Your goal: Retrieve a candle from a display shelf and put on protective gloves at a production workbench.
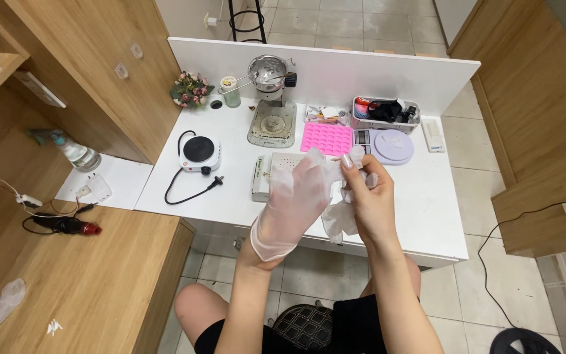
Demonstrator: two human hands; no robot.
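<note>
White table (427, 210) between wooden cabinets, left hand (294, 200) spread inside a translucent glove, bare right hand (369, 196) at its three o'clock pinching the glove fingertips, second glove (339, 219) clutched beneath, pink mould (326, 138) at twelve o'clock.

A white table (420, 196) fills the frame's middle, carrying a hotplate (200, 153), pink mould (327, 138), white box (268, 176) and basket (386, 113).

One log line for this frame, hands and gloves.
left hand: wearing clear glove | right hand: bare, pulling glove fingertips, holding second glove | above white table
</note>
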